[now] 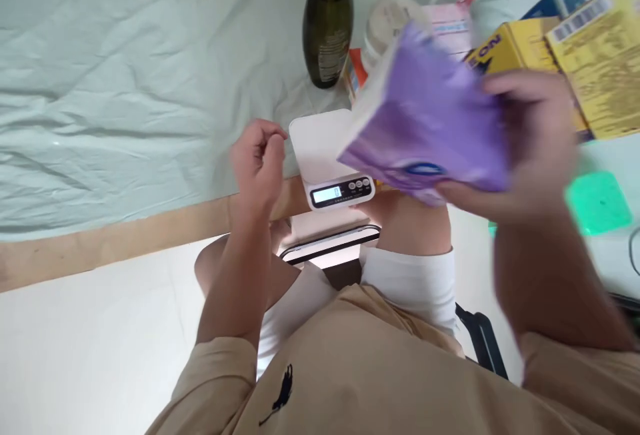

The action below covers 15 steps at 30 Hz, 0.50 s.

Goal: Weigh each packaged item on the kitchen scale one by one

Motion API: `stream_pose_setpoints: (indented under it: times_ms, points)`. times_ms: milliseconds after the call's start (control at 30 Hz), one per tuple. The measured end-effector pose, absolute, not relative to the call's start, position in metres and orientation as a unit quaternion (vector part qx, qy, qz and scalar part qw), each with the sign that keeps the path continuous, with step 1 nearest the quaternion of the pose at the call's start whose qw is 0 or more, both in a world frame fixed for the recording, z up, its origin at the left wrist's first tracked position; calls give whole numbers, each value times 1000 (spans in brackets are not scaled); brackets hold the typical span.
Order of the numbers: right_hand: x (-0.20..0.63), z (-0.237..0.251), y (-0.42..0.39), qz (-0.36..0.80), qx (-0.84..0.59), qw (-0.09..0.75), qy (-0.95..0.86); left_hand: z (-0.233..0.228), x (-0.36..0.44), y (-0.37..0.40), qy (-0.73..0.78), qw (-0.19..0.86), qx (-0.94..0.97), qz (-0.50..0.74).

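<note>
My right hand (533,135) grips a purple soft pack (440,115), apparently tissues, by its right end. The pack is tilted and slightly blurred, with a white side and a blue oval logo. It hangs above the right part of a white digital kitchen scale (317,145) and hides some of its plate. The scale's lit display reads 0, and the visible part of its plate bears nothing. Just left of the scale, my left hand (260,158) is closed in a loose fist, with no object showing in it.
Behind the scale stands a dark green bottle (327,28). A white-lidded jar (387,25), a pink box (450,25) and yellow boxes (595,65) crowd the right. A green plastic piece (599,203) lies at far right. Wrinkled pale cloth (125,88) covers the table, whose wooden edge (125,242) shows.
</note>
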State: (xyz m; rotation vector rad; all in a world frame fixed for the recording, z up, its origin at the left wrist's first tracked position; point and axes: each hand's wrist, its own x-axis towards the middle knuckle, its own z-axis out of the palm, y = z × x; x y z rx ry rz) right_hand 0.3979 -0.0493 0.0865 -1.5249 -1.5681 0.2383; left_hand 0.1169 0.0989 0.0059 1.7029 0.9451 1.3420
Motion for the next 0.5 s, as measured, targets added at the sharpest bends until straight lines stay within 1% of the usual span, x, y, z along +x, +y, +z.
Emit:
stream_pose_setpoints:
  times_ms: [100,200,333,433,500]
  points:
    - [368,48,-19,76,-558,417,-714,4,116,95,334,408,686,502]
    - [359,22,10,120,-560,380,-726,0,114,96,312,442,695,474]
    - [363,16,32,129,-532,383,-744,-2,112,103,317,473,687,451]
    - [362,15,37,141,-555,364,-735,-1,114,103,331,485,671,452]
    - [361,10,36,158,-557,371,-726,-1,115,102,346,485,673,437]
